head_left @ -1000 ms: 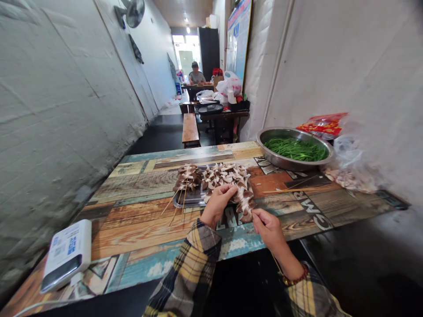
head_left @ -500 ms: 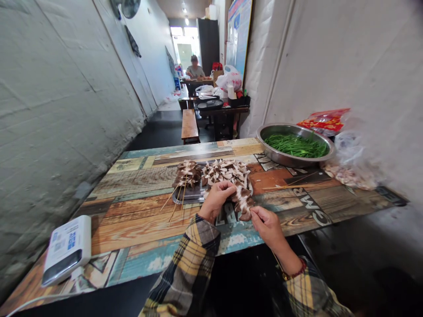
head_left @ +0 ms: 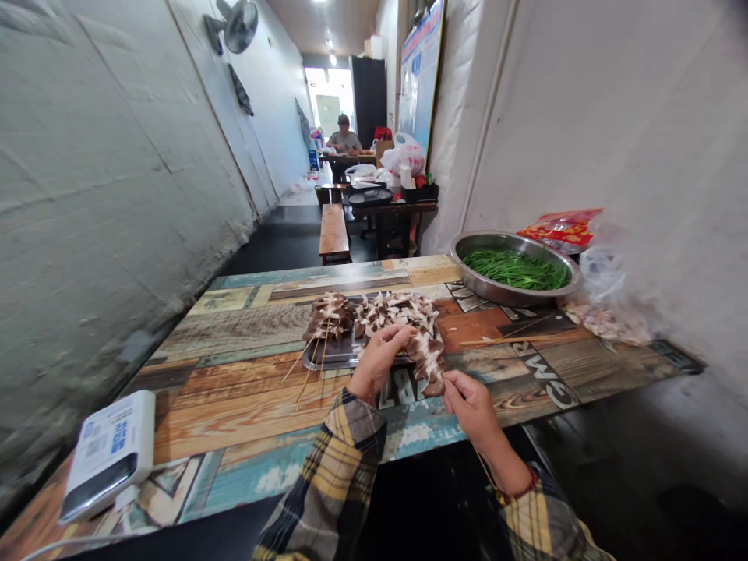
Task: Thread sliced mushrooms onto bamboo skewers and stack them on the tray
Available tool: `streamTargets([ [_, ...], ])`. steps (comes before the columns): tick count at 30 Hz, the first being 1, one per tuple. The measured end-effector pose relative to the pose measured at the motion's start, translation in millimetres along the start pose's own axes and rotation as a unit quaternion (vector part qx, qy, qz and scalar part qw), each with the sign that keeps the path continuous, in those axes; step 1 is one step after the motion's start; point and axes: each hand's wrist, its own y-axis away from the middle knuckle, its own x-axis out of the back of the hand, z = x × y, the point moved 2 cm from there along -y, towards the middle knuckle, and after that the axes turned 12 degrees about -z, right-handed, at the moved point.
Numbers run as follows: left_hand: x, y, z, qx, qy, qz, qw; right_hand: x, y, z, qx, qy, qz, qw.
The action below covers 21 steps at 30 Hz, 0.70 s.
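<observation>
Between my hands is a skewer of threaded oyster mushroom pieces (head_left: pixel 428 360), brown and white, held slanting over the table edge of the tray. My left hand (head_left: pixel 379 365) pinches its upper end with thumb and fingers. At the lower end, my right hand (head_left: pixel 474 405) grips the bamboo stick, whose thin tail shows below the palm near the wrist. Behind them a clear plastic tray (head_left: pixel 332 361) carries a heap of loose mushroom pieces (head_left: pixel 400 306). On the tray's left side lie several filled mushroom skewers (head_left: pixel 328 313), their bare sticks pointing toward me.
A steel basin (head_left: pixel 514 294) of green chives stands at the back right, beside plastic bags (head_left: pixel 605 269). Bare bamboo sticks (head_left: pixel 508 336) lie right of the tray. A white box-shaped device (head_left: pixel 111 452) with a cable sits front left. Far off, a person (head_left: pixel 344 140) sits at another table.
The camera view has tilted up slightly, so the scene sits lower. Both hands keep their hold on the mushroom skewer, with hardly any movement against it.
</observation>
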Motion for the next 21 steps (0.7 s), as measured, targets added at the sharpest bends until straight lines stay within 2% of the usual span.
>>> streamTargets([
  [5, 22.0, -3, 2, -0.053, 0.015, 0.132, 0.990, 1, 0, 3, -0.003, -0.034, 0.019, 0.999],
  [10, 31.9, -5, -2, -0.056, -0.071, 0.185, 0.979, 3, 2, 4, -0.015, -0.026, 0.050, 0.998],
  [13, 37.0, -7, -5, -0.062, -0.155, 0.206, 0.964, 4, 4, 10, -0.018, -0.033, 0.098, 0.994],
  [15, 37.9, -8, -6, -0.073, -0.234, 0.204, 0.948, 5, 5, 13, -0.019, -0.042, 0.139, 0.989],
  [17, 34.6, -8, -5, -0.087, -0.331, 0.174, 0.924, 5, 6, 14, -0.021, -0.046, 0.164, 0.985],
  [21, 19.7, -8, -6, -0.088, -0.521, 0.075, 0.846, 5, 6, 11, -0.021, -0.047, 0.173, 0.984],
])
